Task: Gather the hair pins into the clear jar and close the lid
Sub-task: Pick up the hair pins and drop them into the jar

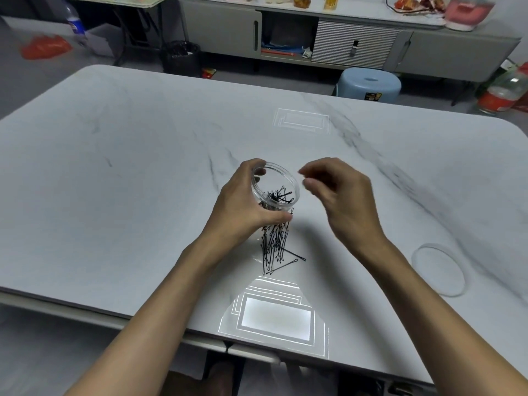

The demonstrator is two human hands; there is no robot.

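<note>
Clear plastic fills my left hand: I have the jar wrapped in my fingers and thumb, thumb across its near side, fingertips curled over the far rim. The jar is tilted, its open mouth turned up and away from me, with a tangle of black hair pins lying inside it. My right hand hovers just to the right of the jar's mouth, not touching it, with fingers loosely curled and the thumb and forefinger brought close together; whether anything is pinched between them I cannot tell, as that spot is blurred.

Just below my left hand, a heap of loose pins lies on the desk, most of them lined up pointing toward me, two or three splayed out to the right at the near end. The jar's lower part overlaps the far end of that heap.

Well off to the right, near the desk's edge, the clear round lid lies flat, apart from everything else. The desk itself is white with grey marble veins, and bright rectangles of reflected light sit on it, one near me, one farther off. Beyond the far edge stands a pale blue stool in front of a low grey cabinet.
</note>
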